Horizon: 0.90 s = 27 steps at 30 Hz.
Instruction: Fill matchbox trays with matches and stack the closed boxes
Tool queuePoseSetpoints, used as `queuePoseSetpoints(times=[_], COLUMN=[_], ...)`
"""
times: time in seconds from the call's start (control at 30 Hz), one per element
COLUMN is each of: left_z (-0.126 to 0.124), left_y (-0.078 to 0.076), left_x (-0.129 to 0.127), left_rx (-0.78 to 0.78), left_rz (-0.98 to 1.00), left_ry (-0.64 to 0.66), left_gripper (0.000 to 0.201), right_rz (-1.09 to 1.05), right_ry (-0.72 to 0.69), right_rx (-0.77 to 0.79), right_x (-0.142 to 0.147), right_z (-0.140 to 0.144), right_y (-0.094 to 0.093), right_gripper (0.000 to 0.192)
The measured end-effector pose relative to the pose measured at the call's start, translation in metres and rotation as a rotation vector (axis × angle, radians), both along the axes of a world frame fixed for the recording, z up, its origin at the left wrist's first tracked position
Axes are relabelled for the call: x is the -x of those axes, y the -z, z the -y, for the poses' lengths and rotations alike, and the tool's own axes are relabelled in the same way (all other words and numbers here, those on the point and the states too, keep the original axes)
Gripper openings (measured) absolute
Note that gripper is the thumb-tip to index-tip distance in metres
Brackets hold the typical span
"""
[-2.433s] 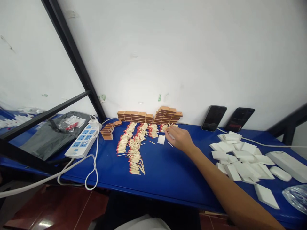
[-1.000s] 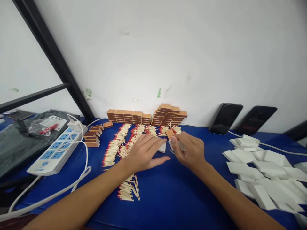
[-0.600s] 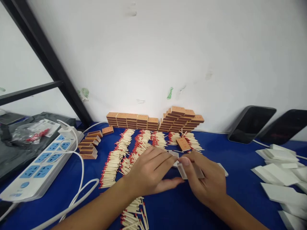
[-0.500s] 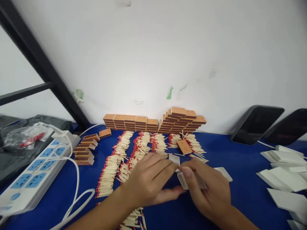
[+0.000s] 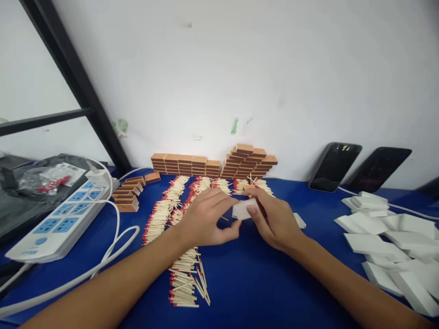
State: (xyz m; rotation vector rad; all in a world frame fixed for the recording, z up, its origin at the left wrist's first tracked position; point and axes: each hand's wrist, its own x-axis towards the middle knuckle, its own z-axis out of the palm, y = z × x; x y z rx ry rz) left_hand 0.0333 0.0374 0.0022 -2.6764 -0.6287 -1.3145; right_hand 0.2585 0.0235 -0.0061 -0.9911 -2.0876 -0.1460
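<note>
A small white card tray (image 5: 244, 209), the inner part of a matchbox, is held up between my two hands over the blue table. My left hand (image 5: 209, 217) pinches its left end, with the index fingertip above and the thumb below. On the right side, my right hand (image 5: 277, 221) grips it with the thumb across the near face and the fingers behind. What the tray contains, if anything, is hidden. Rows of red-tipped matches (image 5: 158, 219) lie behind and left of my hands. Beyond my right fingers, an orange matchbox (image 5: 248, 187) is mostly covered.
Stacked matchboxes (image 5: 185, 164) line the wall. Several matchbox sleeves (image 5: 126, 204) sit beside a power strip (image 5: 58, 219) with a white cable (image 5: 116, 260). At right are a pile of white trays (image 5: 370, 224) and two phones (image 5: 336, 167) leaning back. Another white piece (image 5: 299, 220) lies past my right wrist.
The white tray has been turned; it showed an outstretched flap and now looks compact. Both hands have shifted together with it, and the camera view has moved to take in more of the right side.
</note>
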Motion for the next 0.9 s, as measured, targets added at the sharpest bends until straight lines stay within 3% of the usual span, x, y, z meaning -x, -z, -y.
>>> queuePoseSetpoints(times=[0.13, 0.27, 0.47, 0.67, 0.9], left_z=[-0.016, -0.026, -0.025, -0.028, -0.029], left_y=[0.001, 0.003, 0.0, -0.001, 0.0], left_x=[0.012, 0.018, 0.02, 0.025, 0.024], left_rx=[0.029, 0.077, 0.07, 0.084, 0.074], left_rz=[-0.018, -0.061, -0.119, -0.141, -0.178], left_ry=[-0.108, -0.184, -0.24, -0.251, -0.236], left_gripper=[0.023, 0.023, 0.023, 0.032, 0.034], right_rz=[0.0, 0.093, 0.259, 0.482, 0.367], right_ry=[0.225, 0.286, 0.26, 0.224, 0.102], right_rx=[-0.063, -0.051, 0.088, 0.194, 0.368], right_x=[-0.023, -0.024, -0.004, -0.03, -0.031], right_z=[-0.019, -0.022, -0.005, -0.014, -0.025], right_y=[-0.002, -0.002, -0.003, -0.016, -0.004], right_gripper=[0.029, 0.033, 0.026, 0.019, 0.016])
